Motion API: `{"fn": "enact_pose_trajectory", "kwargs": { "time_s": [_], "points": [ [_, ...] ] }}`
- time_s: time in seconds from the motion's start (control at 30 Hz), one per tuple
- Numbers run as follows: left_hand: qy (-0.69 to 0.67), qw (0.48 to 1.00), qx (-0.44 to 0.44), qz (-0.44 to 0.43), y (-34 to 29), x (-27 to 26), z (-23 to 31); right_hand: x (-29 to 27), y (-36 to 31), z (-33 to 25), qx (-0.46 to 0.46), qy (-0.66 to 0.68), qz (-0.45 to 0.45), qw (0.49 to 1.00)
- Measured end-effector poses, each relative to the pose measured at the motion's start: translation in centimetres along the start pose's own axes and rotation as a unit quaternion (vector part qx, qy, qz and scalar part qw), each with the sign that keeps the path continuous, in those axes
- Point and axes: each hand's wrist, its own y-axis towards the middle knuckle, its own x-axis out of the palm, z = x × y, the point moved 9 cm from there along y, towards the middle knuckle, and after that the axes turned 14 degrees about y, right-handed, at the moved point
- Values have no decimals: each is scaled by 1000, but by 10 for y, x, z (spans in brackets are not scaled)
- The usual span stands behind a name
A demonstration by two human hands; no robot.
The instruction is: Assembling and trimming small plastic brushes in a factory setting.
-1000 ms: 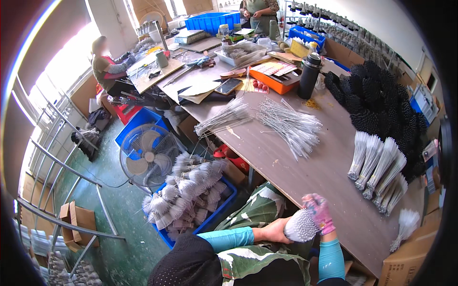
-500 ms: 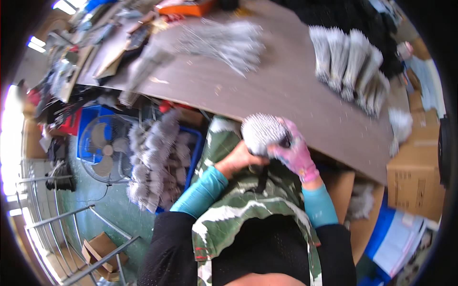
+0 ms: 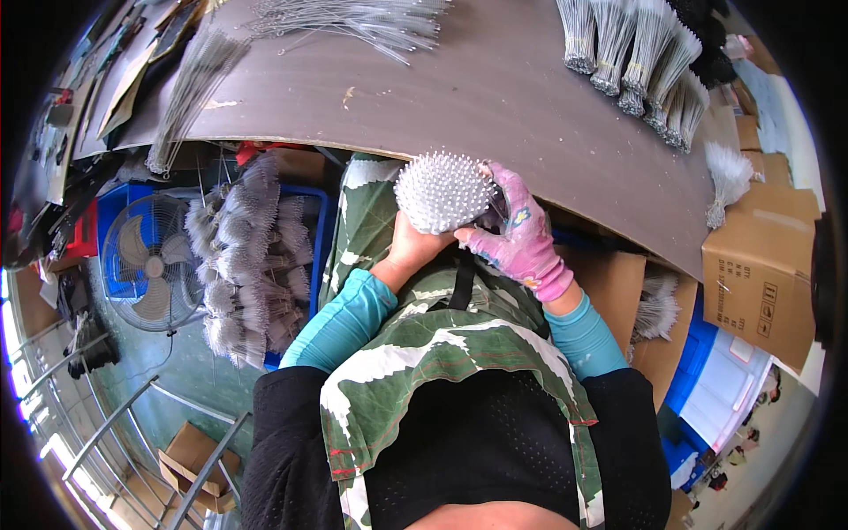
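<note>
A round bundle of thin wire brushes (image 3: 443,193), its white tips turned up toward me, is held over my lap at the table's near edge. Bare fingers of my left hand (image 3: 415,243) wrap round its lower left side. My right hand (image 3: 521,234), in a pink patterned glove, grips the right side, thumb below and fingers above. The lower part of the bundle is hidden by my hands. Loose brushes (image 3: 353,22) lie spread on the brown table (image 3: 424,106) beyond. Several tied brush bundles (image 3: 625,53) stand side by side at its far right.
More loose brushes (image 3: 193,97) hang over the table's left edge. Below stand a floor fan (image 3: 154,265) and a blue crate (image 3: 322,234) heaped with brush bundles (image 3: 252,256). On the right are a cardboard box (image 3: 764,274) and a single bundle (image 3: 728,181). A metal rack (image 3: 190,397) is lower left.
My view has tilted down and shifted, so the table sits higher in it. The bundle stays in both hands, and its tips now face me more squarely.
</note>
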Motion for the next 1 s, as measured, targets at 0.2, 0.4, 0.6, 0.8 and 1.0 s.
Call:
{"fn": "enact_pose_trajectory", "kwargs": {
  "time_s": [0.2,0.4,0.6,0.8,1.0],
  "points": [
    [-40,994,-10,100,1,-25,9,-20,-1,15,135,233,-14,963],
    [-60,997,-37,42,-4,7,-14,-28,28,-13,60,85,-23,994],
    [-28,998,-33,47,-3,16,-19,-6,47,-35,-9,-155,-123,980],
    [-66,996,-27,57,-3,17,-19,7,49,-47,-28,-326,-167,930],
    [-145,985,-68,61,-3,-7,-6,10,54,-33,-33,-347,-176,921]
  ]
}}
